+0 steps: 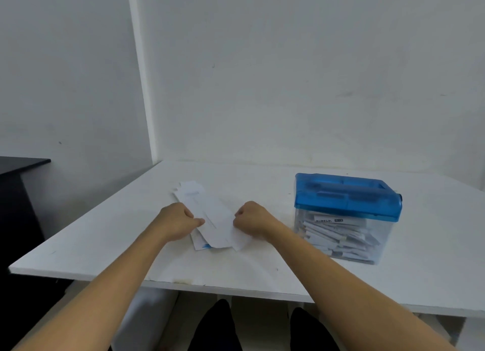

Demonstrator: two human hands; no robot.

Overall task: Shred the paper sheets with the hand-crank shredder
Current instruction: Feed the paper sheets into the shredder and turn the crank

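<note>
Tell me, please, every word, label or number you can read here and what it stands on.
Nothing here can be read for certain.
On a paper strip inside the clear bin: dark print, too blurred to read.
On the paper sheets on the table: faint print, too small to read.
On the blue shredder lid: no text visible.

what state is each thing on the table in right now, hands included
paper sheets, unshredded, loose pile on the table
left hand, fingers curled, gripping the pile's left edge
right hand, fingers curled, gripping its right edge
shredder, upright, blue lid on, untouched
clear bin, largely filled with paper pieces
</note>
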